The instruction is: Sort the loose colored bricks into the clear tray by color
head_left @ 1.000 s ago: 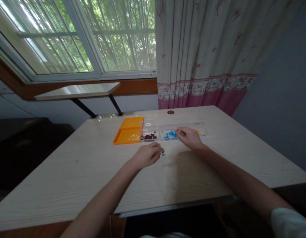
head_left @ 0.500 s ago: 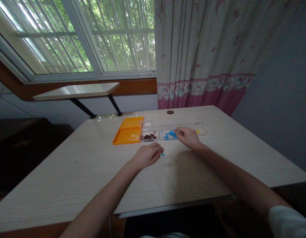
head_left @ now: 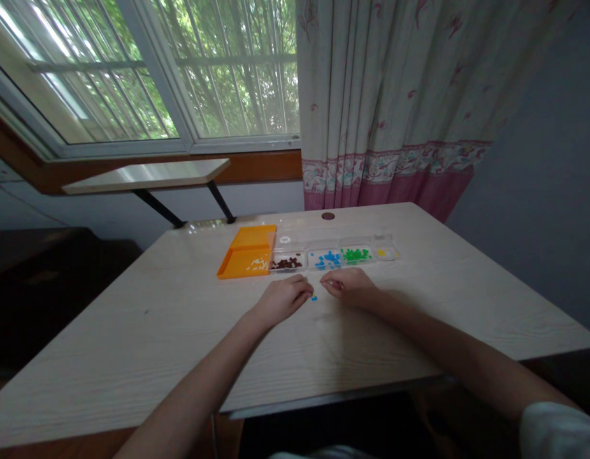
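My left hand point(head_left: 286, 298) rests on the table with its fingers pinched at a tiny blue-and-yellow piece point(head_left: 314, 298), mostly covered by the fingertips. Just right of it, my right hand point(head_left: 351, 287) is closed in a pinch above the table; whatever is between its fingers is too small to name. Behind both hands lies a clear compartment box point(head_left: 305, 261). Its sections hold dark brown pieces point(head_left: 286, 262), blue pieces point(head_left: 327, 259), green pieces point(head_left: 356, 255) and a few yellow pieces point(head_left: 381, 253).
An orange tray point(head_left: 242, 239) with small white pieces point(head_left: 257, 264) adjoins the clear box on its left. A raised shelf point(head_left: 151, 173) stands at the back left of the wooden table point(head_left: 180, 331). Behind are a window and a curtain point(head_left: 352, 127).
My right hand has come back from the clear box toward my left hand, uncovering the green pieces. My left hand has hardly moved.
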Demonstrator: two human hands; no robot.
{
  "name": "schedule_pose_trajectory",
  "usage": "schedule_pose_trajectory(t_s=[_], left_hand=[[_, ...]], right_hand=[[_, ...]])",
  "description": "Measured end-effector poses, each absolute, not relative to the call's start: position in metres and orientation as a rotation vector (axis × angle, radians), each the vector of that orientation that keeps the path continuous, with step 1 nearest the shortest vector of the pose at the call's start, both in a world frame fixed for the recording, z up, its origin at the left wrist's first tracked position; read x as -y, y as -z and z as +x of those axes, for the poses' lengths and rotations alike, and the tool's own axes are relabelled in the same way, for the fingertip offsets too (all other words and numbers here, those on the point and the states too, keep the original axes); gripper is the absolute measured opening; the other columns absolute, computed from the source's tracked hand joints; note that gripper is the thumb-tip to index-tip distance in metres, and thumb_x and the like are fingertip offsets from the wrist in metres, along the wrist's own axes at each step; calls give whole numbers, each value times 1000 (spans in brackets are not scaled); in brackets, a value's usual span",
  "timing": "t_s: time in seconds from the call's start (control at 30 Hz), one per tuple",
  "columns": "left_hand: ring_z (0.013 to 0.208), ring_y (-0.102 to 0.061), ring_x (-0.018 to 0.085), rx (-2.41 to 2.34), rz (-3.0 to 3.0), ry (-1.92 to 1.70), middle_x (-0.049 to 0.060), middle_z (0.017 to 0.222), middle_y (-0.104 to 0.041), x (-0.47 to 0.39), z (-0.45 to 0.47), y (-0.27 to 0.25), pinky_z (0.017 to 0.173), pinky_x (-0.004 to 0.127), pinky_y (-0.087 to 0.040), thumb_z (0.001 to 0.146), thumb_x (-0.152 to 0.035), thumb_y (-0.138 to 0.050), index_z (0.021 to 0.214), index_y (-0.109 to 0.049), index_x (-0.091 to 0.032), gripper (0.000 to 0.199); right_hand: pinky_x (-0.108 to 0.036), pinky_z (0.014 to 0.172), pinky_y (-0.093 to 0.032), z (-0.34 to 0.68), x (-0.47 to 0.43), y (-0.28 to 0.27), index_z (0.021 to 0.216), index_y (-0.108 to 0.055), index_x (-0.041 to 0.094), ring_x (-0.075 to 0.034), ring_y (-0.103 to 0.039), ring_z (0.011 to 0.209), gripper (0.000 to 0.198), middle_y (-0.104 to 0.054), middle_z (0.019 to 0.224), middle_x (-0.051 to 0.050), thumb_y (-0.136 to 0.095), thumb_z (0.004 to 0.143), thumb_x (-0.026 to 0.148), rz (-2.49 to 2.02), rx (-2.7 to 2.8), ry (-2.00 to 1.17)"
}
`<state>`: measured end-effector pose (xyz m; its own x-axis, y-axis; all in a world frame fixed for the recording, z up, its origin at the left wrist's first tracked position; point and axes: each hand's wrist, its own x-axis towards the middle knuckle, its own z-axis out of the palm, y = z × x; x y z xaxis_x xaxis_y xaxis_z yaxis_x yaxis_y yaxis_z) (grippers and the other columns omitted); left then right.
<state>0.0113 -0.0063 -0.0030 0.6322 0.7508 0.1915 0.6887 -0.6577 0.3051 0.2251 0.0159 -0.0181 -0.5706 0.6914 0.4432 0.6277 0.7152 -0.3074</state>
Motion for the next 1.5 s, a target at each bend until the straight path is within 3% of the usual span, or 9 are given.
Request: schedule_pose_trajectory(t_s=[0.27, 0.47, 0.73, 1.1, 1.5], left_hand=[[60, -51, 11, -1180, 2008, -839, 3, 70, -62, 4, 22, 5, 54, 20, -38, 79, -33, -53, 79, -64, -12, 24], [57, -49, 10, -1006, 1735, -811, 2, 64, -61, 4, 25, 7, 52, 20, -35, 74, -41, -57, 74, -64, -10, 32], [55, -47, 8, -1009, 1775, -786, 1, 62, -59, 4, 25, 9, 50, 19, -34, 76, -39, -55, 75, -64, -10, 31], [62, -49, 9, -1168, 2237, -871, 2, 75, -60, 9, 22, 5, 56, 20, -38, 78, -28, -57, 86, -64, -15, 17], [69, -52, 12, -1157, 2350, -904, 3, 76, -60, 12, 23, 0, 62, 22, -40, 78, -30, -58, 85, -64, -17, 16]], right_hand=[[-19, 55, -33, 222, -11, 27, 96, -62, 24, -9, -53, 53, 21, -61, 59, 4, -55, 79, 32, -950, 2354, -71], [-19, 56, -34, 220, -8, 26, 92, -64, 24, -8, -52, 51, 20, -62, 58, 4, -54, 80, 37, -906, 2331, -84], [-19, 55, -33, 220, -4, 20, 87, -64, 22, -8, -52, 50, 17, -61, 56, 4, -53, 80, 33, -889, 2353, -101], [-19, 53, -33, 221, -8, 23, 86, -63, 22, -8, -51, 48, 16, -58, 54, 4, -53, 79, 32, -931, 2323, -105], [-18, 53, -34, 221, -6, 21, 84, -63, 20, -8, -50, 48, 17, -58, 53, 4, -53, 79, 33, -895, 2323, -112]])
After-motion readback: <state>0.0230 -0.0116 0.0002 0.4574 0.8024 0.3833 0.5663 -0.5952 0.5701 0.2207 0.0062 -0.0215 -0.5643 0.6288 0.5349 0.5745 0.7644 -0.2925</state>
